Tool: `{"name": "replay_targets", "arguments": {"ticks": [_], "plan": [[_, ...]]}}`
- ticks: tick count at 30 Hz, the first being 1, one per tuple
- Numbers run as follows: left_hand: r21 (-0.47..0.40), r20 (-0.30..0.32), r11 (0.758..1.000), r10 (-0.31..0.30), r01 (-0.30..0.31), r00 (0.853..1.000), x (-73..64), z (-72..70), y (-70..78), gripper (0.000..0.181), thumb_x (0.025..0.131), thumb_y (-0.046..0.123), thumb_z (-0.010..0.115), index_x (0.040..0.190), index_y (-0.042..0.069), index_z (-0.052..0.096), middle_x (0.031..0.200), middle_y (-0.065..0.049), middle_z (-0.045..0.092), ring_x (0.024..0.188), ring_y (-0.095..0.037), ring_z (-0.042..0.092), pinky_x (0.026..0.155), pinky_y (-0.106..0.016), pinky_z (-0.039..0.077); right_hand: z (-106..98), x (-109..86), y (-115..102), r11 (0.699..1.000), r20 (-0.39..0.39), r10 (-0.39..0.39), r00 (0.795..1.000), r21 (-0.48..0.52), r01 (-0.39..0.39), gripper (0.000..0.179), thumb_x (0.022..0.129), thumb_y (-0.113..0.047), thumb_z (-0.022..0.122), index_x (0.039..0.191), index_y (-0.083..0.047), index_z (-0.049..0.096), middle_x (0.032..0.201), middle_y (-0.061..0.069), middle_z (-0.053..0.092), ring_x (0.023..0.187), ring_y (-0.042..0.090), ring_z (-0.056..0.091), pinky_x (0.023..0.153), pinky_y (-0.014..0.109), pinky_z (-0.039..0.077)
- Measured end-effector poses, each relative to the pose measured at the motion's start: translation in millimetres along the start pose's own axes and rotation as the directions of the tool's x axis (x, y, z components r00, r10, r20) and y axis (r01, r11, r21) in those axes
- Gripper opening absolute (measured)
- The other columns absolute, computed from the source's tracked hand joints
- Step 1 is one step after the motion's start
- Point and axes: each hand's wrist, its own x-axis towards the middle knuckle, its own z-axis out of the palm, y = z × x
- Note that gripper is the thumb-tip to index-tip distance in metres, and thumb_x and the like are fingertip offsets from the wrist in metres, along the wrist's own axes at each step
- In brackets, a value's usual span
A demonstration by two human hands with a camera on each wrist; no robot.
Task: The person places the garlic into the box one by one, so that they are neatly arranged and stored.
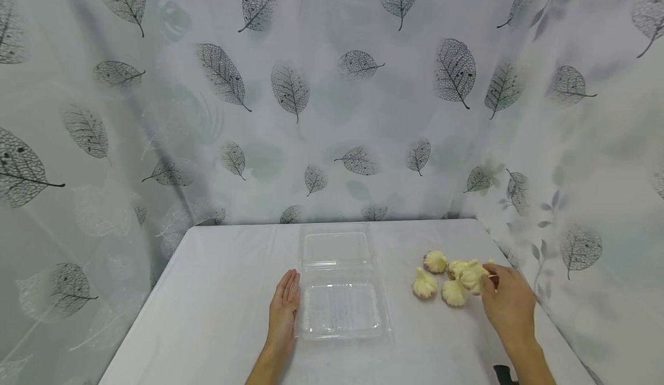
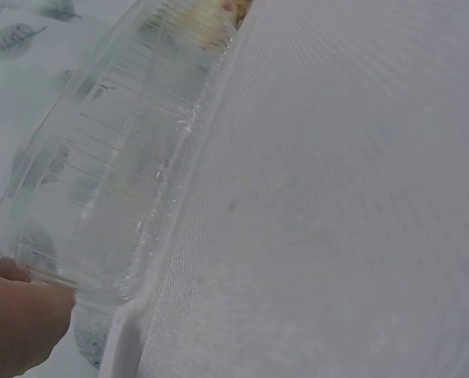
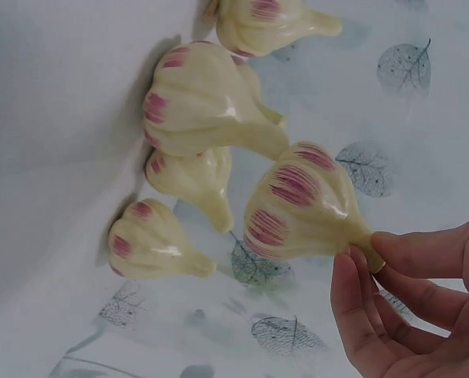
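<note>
My right hand (image 1: 510, 304) pinches a garlic bulb (image 3: 301, 205) by its stem between thumb and fingertips. The bulb is pale yellow with purple streaks. Several more garlic bulbs (image 1: 425, 285) lie close by on the white table, and the held one overlaps some of them in the head view. Left of them a clear plastic box (image 1: 342, 310) lies with its lid (image 1: 336, 248) folded back, away from me. Along the box's left side rests my left hand (image 1: 283, 304), fingers straight; the left wrist view shows that hand (image 2: 25, 319) at the box's edge.
The white table (image 1: 223, 293) reaches back to a curtain (image 1: 332, 102) printed with dark leaves, which also hangs at both sides. A small black item (image 1: 503, 373) shows beside my right forearm at the near edge of the head view.
</note>
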Motion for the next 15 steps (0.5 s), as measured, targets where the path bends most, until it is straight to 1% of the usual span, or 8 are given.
{"name": "replay_targets", "arguments": {"ticks": [3, 4, 7, 11, 15], "plan": [[0.003, 0.004, 1.000, 0.006, -0.006, 1.000, -0.1, -0.3, -0.7, 0.062, 0.106, -0.009, 0.033, 0.165, 0.003, 0.018, 0.173, -0.013, 0.018, 0.160, -0.025, 0.017, 0.126, -0.033, 0.019, -1.4, 0.9, -5.2, 1.000, -0.011, -0.019, 1.000, 0.016, 0.019, 0.021, 0.088, 0.007, 0.072, 0.109, 0.008, 0.073, 0.095, 0.025, 0.068, 0.077, 0.038, 0.067, 0.060, 0.047, 0.050], [-0.001, 0.000, 1.000, 0.001, -0.001, 1.000, -0.2, -0.2, -0.7, 0.062, 0.106, -0.008, 0.033, 0.165, 0.004, 0.018, 0.173, -0.012, 0.019, 0.160, -0.024, 0.017, 0.126, -0.032, 0.020, -1.8, 1.2, -6.8, 0.999, -0.013, -0.024, 1.000, 0.022, 0.024, 0.021, 0.088, 0.007, 0.072, 0.109, 0.008, 0.074, 0.095, 0.025, 0.068, 0.077, 0.038, 0.067, 0.061, 0.047, 0.050], [0.001, 0.004, 1.000, 0.003, -0.003, 1.000, -0.7, -0.3, -0.4, 0.061, 0.107, -0.008, 0.034, 0.165, 0.003, 0.018, 0.173, -0.012, 0.018, 0.160, -0.024, 0.016, 0.126, -0.033, 0.019, -2.2, 2.4, -11.6, 0.999, -0.008, -0.019, 1.000, 0.035, 0.020, 0.020, 0.089, 0.006, 0.071, 0.109, 0.007, 0.074, 0.094, 0.023, 0.067, 0.077, 0.037, 0.067, 0.062, 0.047, 0.050], [-0.009, 0.009, 1.000, 0.009, -0.009, 1.000, -1.3, -0.3, 0.2, 0.060, 0.108, -0.006, 0.034, 0.165, 0.003, 0.018, 0.173, -0.012, 0.018, 0.160, -0.024, 0.016, 0.126, -0.033, 0.018, -1.1, 3.8, -17.6, 0.999, 0.006, 0.001, 1.000, 0.035, -0.001, 0.021, 0.090, 0.004, 0.071, 0.111, 0.006, 0.074, 0.098, 0.024, 0.067, 0.080, 0.038, 0.068, 0.066, 0.050, 0.052], [-0.017, 0.013, 1.000, 0.014, -0.014, 1.000, -0.9, -0.7, -0.7, 0.060, 0.108, -0.006, 0.034, 0.165, 0.004, 0.018, 0.173, -0.011, 0.018, 0.160, -0.023, 0.017, 0.126, -0.031, 0.020, 0.7, 2.8, -22.8, 0.999, 0.007, -0.007, 1.000, 0.038, 0.006, 0.022, 0.090, 0.004, 0.072, 0.111, 0.005, 0.074, 0.099, 0.023, 0.067, 0.081, 0.039, 0.069, 0.068, 0.053, 0.053]]}}
